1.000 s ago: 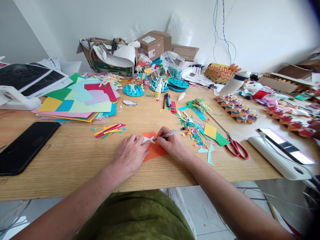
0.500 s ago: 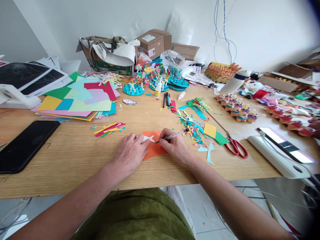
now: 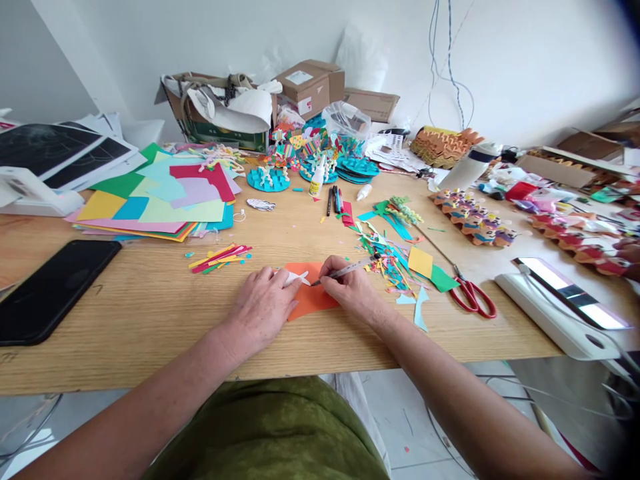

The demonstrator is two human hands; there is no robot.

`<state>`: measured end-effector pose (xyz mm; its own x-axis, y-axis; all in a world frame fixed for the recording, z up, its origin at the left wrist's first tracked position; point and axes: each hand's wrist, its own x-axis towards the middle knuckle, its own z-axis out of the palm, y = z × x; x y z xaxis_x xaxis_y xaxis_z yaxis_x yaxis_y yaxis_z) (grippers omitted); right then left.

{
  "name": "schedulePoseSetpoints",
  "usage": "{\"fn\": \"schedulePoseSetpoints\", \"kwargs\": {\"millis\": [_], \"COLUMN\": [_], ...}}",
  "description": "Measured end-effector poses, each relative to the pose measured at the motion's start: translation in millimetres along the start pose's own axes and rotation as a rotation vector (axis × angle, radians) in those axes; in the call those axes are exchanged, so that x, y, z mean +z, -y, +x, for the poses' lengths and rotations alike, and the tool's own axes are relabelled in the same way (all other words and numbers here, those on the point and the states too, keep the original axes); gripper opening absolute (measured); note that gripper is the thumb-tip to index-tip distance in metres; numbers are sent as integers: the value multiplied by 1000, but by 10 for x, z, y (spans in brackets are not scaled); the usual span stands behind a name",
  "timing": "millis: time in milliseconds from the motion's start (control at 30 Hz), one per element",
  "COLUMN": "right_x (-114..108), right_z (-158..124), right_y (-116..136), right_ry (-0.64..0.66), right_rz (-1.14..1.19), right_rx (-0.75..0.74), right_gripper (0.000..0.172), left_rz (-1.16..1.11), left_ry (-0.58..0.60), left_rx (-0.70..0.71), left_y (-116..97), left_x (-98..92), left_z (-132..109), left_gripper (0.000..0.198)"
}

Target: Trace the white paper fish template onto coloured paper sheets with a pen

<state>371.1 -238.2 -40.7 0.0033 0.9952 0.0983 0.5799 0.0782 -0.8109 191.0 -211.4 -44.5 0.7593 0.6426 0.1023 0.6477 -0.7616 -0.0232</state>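
A sheet of orange paper (image 3: 311,304) lies on the table in front of me. On top of it sits a small white paper cutout (image 3: 299,279) with a forked, tail-like end. My left hand (image 3: 265,300) holds the cutout down against the orange sheet, its fingers bent and partly covering it. In my right hand (image 3: 353,291) is a pen (image 3: 350,268) with a clear barrel. Its tip meets the orange paper close beside the cutout's forked end.
Paper strips (image 3: 220,259) lie left of my hands, paper scraps (image 3: 390,257) and red-handled scissors (image 3: 473,297) to the right. A phone (image 3: 55,290) is far left. Glue bottle (image 3: 317,179), pens (image 3: 335,200) and coloured sheets (image 3: 185,210) stand or lie behind. Another person's hand (image 3: 630,252) shows at the right edge.
Very little differs. The view has shifted slightly; both hands, the pen and the cutout keep nearly the same places on the orange paper.
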Motion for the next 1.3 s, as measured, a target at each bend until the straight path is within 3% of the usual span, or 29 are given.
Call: {"fn": "schedulePoseSetpoints", "kwargs": {"millis": [1300], "right_x": [82], "right_z": [116], "right_y": [58], "right_ry": [21], "right_rz": [-30], "right_rx": [-39], "right_gripper": [5], "left_rz": [-60], "left_ry": [-9], "left_rx": [3], "left_y": [14], "left_x": [-17], "left_z": [-3], "left_gripper": [34]}}
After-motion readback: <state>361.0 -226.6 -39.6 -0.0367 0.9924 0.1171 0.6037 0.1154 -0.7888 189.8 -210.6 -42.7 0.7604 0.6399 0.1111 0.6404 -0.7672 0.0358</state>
